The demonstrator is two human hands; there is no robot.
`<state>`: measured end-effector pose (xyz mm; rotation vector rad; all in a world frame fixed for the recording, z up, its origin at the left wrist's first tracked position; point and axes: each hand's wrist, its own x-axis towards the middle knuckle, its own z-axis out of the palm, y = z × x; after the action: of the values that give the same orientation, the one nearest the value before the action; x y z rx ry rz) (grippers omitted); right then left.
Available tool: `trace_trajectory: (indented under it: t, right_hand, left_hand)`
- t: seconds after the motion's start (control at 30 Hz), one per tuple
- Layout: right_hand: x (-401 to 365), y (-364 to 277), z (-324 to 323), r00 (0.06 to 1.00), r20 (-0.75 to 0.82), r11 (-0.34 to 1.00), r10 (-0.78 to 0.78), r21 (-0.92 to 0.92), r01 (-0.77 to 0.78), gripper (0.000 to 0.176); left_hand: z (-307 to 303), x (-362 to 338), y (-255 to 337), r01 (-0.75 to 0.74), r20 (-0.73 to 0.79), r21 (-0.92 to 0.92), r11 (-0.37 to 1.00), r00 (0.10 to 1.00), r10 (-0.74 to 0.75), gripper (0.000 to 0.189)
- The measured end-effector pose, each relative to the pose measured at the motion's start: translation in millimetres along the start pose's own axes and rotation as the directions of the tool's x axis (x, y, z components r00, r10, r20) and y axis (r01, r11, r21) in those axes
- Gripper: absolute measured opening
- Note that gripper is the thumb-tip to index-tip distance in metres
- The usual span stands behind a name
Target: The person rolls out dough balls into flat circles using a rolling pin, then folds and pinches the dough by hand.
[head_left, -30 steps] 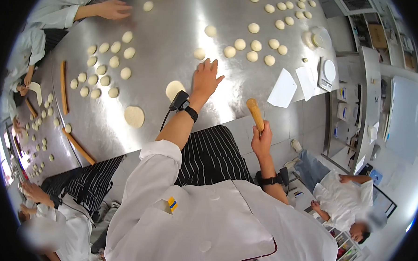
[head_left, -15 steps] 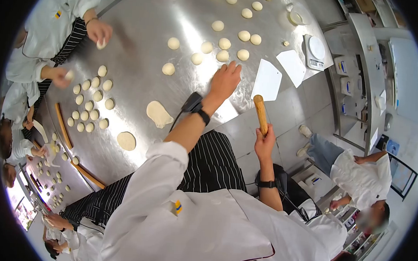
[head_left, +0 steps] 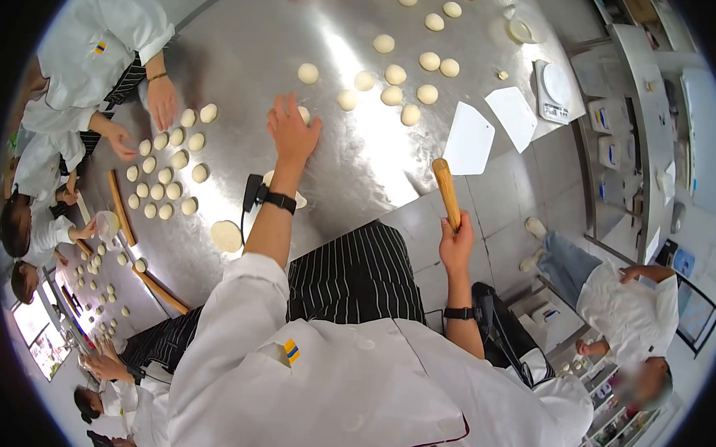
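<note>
My left hand (head_left: 292, 133) is stretched over the steel table with its fingers apart. A dough ball (head_left: 303, 116) shows between its forefinger and thumb, partly hidden by the fingers. Under my left wrist lies a flattened piece of dough (head_left: 301, 199), mostly covered by the arm. Another flat round of dough (head_left: 226, 236) rests left of the forearm. In my right hand (head_left: 456, 245), closed around its lower end, is a wooden rolling pin (head_left: 446, 191), held up beyond the table's edge. Several dough balls (head_left: 394, 74) sit spaced out ahead of my hands, one (head_left: 411, 115) nearest the edge.
Two white scrapers (head_left: 469, 140) and a kitchen scale (head_left: 553, 92) lie toward the table's right edge, near a clear container (head_left: 522, 29). More dough balls (head_left: 165, 175) and rolling pins (head_left: 121, 209) are to the left, beside co-workers. A person (head_left: 626, 307) is at right.
My left hand has moved left from the dough-ball group to a lone ball. A ball now shows where that hand was. My right hand still holds the rolling pin.
</note>
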<state>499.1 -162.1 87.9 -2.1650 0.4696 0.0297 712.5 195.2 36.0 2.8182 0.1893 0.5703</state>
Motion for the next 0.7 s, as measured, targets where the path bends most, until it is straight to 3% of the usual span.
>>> trace_trajectory:
  t: [0.03, 0.1, 0.23, 0.3, 0.43, 0.53, 0.6, 0.7]
  right_hand:
    - [4.8, -0.9, 3.8, 1.0, 0.001, 0.999, -0.026, 0.02, 0.026, 0.017]
    - [10.1, -5.0, 6.8, 1.0, 0.014, 0.998, -0.015, 0.06, 0.014, 0.018]
    - [14.0, -12.0, 8.0, 1.0, 0.021, 0.995, -0.01, 0.099, 0.008, 0.02]
    - [12.3, -11.1, 8.1, 1.0, 0.03, 0.997, -0.002, 0.082, -0.001, 0.02]
    - [9.4, -8.7, 8.5, 0.999, 0.039, 0.998, 0.0, 0.07, -0.003, 0.019]
    - [10.6, -5.3, 9.5, 0.999, 0.038, 0.996, 0.003, 0.092, -0.007, 0.02]
    - [11.8, -8.4, 8.7, 0.999, 0.034, 0.997, 0.003, 0.071, -0.006, 0.02]
    - [12.3, -16.3, 7.4, 0.999, 0.039, 1.0, -0.027, 0.011, 0.027, 0.02]
  left_hand:
    - [14.3, 1.0, -11.3, 0.005, -0.007, 0.008, 1.0, 1.0, -0.005, 0.037]
    - [34.0, 1.8, -26.0, 0.159, 0.245, -0.211, 0.964, 0.964, -0.106, 0.035]
    - [37.6, 1.5, -17.8, 0.111, 0.245, -0.267, 0.957, 0.969, -0.044, 0.027]
    - [25.6, 11.7, 1.2, 0.058, 0.069, -0.437, 0.897, 0.997, -0.031, 0.024]
    - [24.4, 61.5, 36.9, -0.06, -0.001, -0.428, 0.902, 0.998, 0.066, 0.027]
    - [46.6, 90.6, 47.9, -0.082, 0.091, -0.418, 0.905, 0.987, 0.132, 0.032]
    - [52.8, 100.1, 55.1, -0.028, 0.295, -0.343, 0.939, 0.946, 0.136, 0.032]
    - [35.5, 102.8, 58.2, 0.07, 0.247, -0.383, 0.921, 0.969, 0.029, 0.033]
